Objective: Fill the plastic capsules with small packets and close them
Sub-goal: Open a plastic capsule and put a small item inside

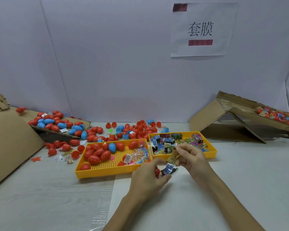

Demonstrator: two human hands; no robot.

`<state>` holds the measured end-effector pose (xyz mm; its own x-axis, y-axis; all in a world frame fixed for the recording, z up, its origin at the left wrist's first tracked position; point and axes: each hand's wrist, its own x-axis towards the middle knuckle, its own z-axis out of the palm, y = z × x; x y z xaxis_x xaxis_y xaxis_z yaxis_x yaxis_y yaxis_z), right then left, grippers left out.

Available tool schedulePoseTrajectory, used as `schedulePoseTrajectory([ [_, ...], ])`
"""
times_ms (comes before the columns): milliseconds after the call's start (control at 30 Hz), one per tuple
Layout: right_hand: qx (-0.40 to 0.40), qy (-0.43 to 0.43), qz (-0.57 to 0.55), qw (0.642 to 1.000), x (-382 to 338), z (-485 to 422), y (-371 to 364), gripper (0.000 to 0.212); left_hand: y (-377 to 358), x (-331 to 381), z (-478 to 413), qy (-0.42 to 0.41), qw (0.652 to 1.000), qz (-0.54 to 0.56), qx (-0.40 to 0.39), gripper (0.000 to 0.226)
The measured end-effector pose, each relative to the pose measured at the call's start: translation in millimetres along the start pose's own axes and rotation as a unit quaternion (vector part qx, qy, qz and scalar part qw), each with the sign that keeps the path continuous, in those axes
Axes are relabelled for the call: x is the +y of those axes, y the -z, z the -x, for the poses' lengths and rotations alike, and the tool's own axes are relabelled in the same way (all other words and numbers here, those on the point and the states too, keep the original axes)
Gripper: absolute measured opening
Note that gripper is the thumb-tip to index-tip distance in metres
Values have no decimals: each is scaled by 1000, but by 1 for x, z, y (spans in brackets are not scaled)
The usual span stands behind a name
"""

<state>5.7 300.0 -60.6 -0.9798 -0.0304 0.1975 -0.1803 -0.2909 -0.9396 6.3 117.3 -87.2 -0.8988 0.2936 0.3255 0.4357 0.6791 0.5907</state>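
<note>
The left hand (148, 178) grips a red capsule half (157, 172). The right hand (193, 158) pinches a folded packet strip (171, 161) just beside it, above the table (223, 180).

Looks like a hand-packing workstation in a small factory or assembly shop, not a home. Walled in at the back by plain white partition boards (107, 55), with a printed paper sign (200, 30) bearing two large Chinese characters posted on them. Stocked in bulk: red and blue plastic capsules (48, 121) heaped loose on the white tabletop (57, 197) and on torn cardboard flaps (207, 120), more gathered in a yellow perforated tray (107, 171), small printed packets (163, 144) piled in the second yellow tray (211, 151) beside it.
</note>
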Motion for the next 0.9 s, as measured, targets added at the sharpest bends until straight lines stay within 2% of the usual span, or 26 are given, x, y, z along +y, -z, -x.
schedulePoseTrajectory([
  [100,7,3,22,1000,4,-2,0,7,10,1,-1,7,970,241,-16,13],
  [167,-9,13,50,999,7,-2,-2,7,15,7,1,13,939,344,-10,19],
  [200,-17,18,69,997,8,-1,-3,7,16,8,1,12,932,362,-8,23],
  [400,-42,28,122,991,9,1,-7,6,13,4,-3,10,950,313,12,16],
  [533,-36,7,103,994,7,1,-9,17,16,4,-3,68,922,379,29,20],
  [667,-71,-7,145,987,8,3,-10,9,19,3,-3,123,888,443,33,22],
  [767,-87,4,171,981,8,4,-11,7,19,4,-2,110,896,430,23,22],
  [900,-68,9,167,984,9,3,-11,14,18,5,-2,103,898,428,13,21],
])
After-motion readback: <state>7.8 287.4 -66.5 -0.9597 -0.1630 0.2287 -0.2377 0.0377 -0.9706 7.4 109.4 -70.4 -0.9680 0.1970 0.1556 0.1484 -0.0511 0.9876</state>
